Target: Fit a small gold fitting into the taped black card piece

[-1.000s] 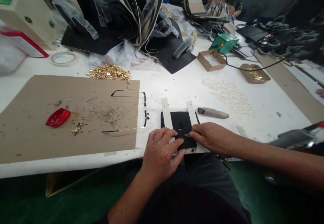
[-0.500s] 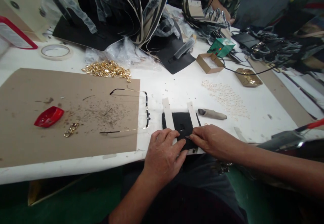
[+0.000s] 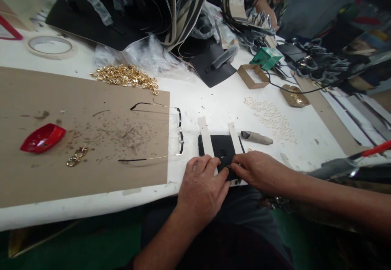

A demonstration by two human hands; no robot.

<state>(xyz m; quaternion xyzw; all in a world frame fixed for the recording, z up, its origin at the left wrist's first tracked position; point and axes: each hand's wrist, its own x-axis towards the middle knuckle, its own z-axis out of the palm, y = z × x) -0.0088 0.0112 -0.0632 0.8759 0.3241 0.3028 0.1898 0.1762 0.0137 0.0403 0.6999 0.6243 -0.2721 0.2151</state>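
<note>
A black pad (image 3: 222, 143) lies at the table's front edge with two pale strips running under my hands, a left strip (image 3: 205, 133) and a right strip (image 3: 234, 137). My left hand (image 3: 203, 184) rests on the left strip and the pad, fingers spread and pressing down. Close beside it, my right hand (image 3: 253, 168) pinches something thin and small over the pad; its tip is too small to name. A small dark slot or mark (image 3: 222, 153) shows on the pad above the fingertips. A grey-wrapped tool (image 3: 257, 137) lies just right of the pad.
Eyeglasses (image 3: 181, 139) lie left of the pad, by a brown sheet (image 3: 146, 176) holding a red dish (image 3: 42, 138) and gold clasps (image 3: 77, 156). Gold hardware (image 3: 125, 75), tape (image 3: 50, 47), small pale-gold pieces (image 3: 270, 115) and cardboard boxes (image 3: 253, 77) lie further back. A co-worker's arm (image 3: 265, 7) shows behind.
The camera view has turned slightly, so the items at left sit further left. Both hands stay on the pad in nearly the same pose.
</note>
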